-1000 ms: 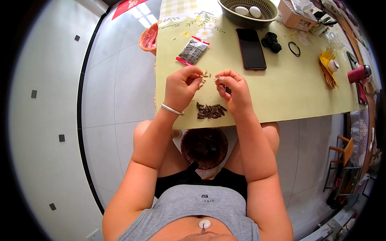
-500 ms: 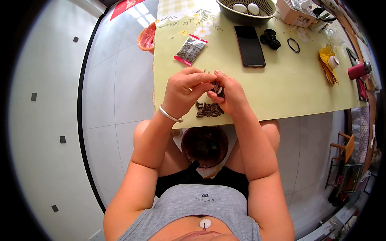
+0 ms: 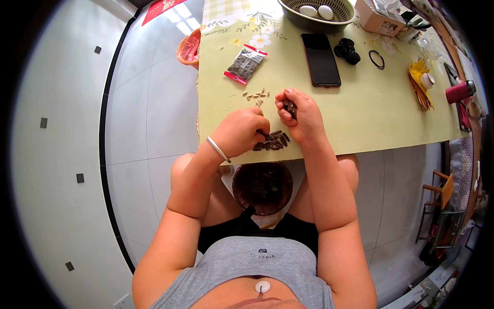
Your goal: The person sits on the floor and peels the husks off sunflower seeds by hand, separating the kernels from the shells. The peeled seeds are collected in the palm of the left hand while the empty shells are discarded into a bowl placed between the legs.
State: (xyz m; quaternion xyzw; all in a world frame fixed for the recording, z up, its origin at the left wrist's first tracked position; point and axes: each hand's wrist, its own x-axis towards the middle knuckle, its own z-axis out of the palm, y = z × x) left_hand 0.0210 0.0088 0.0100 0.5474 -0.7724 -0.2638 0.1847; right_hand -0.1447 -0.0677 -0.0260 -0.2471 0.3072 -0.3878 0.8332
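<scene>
A small pile of dark striped sunflower seeds [image 3: 275, 141] lies near the table's front edge. My left hand [image 3: 239, 130], with a silver bangle on its wrist, reaches into the left side of this pile, fingertips pinched on a seed that they partly hide. To the right and a little farther off, my right hand [image 3: 304, 114] is curled around several dark sunflower seed shells [image 3: 290, 108]; whether whole seeds are among them I cannot tell. Pale shelled kernels [image 3: 256, 96] are scattered beyond my left hand. Behind them lies a clear packet of seeds [image 3: 246, 64] with pink-red ends.
A black phone [image 3: 321, 59], a small black object [image 3: 347, 51] and a black hair tie [image 3: 376, 59] lie farther back. White eggs sit in a basket [image 3: 288, 11]. Between my knees stands a dark bin [image 3: 262, 189]; an orange-rimmed bin [image 3: 189, 49] is left of the table.
My left hand has left my right hand and come down to the seed pile. My right hand has shifted slightly right and curled more. The kernels behind are now uncovered.
</scene>
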